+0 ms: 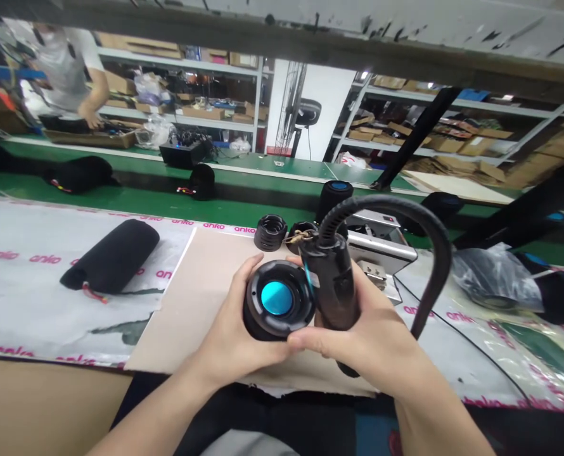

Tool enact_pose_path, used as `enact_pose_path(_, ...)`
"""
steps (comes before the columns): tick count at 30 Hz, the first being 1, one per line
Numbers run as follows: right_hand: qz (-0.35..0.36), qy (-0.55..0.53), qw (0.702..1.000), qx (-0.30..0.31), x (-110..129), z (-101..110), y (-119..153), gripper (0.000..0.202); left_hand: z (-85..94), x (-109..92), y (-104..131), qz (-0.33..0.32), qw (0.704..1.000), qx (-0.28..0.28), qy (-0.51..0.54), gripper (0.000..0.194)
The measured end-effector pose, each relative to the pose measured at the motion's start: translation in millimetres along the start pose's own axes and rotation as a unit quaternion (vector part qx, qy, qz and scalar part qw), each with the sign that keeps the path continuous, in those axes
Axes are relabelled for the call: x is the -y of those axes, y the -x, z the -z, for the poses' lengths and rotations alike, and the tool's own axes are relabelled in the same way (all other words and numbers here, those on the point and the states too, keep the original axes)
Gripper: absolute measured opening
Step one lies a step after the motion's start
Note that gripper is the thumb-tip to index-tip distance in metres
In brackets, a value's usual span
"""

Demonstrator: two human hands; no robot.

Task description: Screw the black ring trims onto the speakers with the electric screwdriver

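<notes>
Both of my hands are around a black cylindrical speaker (pixel 258 323) with a blue round end facing up toward me. My left hand (pixel 229 335) wraps its left side, thumb along the lower front. On the right, my right hand (pixel 367 335) curls around a black hand tool (pixel 332 278) with a thick ribbed hose, its thumb touching the speaker's rim. Two black ribbed rings, one of them (pixel 270 232) fully visible, stand just beyond the speaker on the cardboard sheet (pixel 182 316). A black cloth-covered cylinder (pixel 113 256) with coloured wires lies to the left.
A silver machine (pixel 381 244) stands behind my right hand. Clear plastic bags (pixel 491 272) and black cylinders lie farther right. More black parts (pixel 203 182) sit on the green bench (pixel 144 196). A person (pixel 73 76) works across it at the back left. An overhead beam crosses the top.
</notes>
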State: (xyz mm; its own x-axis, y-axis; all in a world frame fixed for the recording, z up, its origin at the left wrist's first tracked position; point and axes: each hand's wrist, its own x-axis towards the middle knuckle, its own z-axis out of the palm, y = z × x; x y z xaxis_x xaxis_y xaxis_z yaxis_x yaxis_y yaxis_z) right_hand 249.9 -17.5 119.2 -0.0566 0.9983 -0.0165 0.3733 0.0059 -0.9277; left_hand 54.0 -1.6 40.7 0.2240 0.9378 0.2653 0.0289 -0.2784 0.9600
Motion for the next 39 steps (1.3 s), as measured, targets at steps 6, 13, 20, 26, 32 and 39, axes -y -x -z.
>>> enact_pose_path(6, 0.006, 0.042, 0.998, 0.040, -1, 2, -6, 0.081, 1.4, 5, 2, 0.003, 1.000, 0.002, -0.017, 0.119)
enact_pose_path(13, 0.032, 0.084, 0.991, 0.098, 5, 10, -10, 0.071, 0.3, 6, 2, -0.027, 1.000, 0.000, 0.010, 0.123)
enact_pose_path(20, 0.055, 0.065, 0.985, 0.147, 8, 15, -18, 0.077, 3.2, 6, 3, -0.006, 1.000, -0.008, 0.029, 0.114)
enact_pose_path(26, 0.001, 0.003, 0.994, 0.109, 4, 11, -19, 0.081, 2.4, 6, 1, -0.006, 0.999, -0.007, 0.044, 0.111)
enact_pose_path(32, 0.025, 0.054, 0.992, 0.110, 7, 12, -19, 0.078, 3.1, 13, 2, 0.022, 0.998, -0.014, 0.056, 0.119)
enact_pose_path(39, 0.087, 0.146, 0.982, 0.087, 3, 9, -14, 0.080, -4.6, 13, 2, 0.010, 0.993, -0.012, 0.121, 0.106)
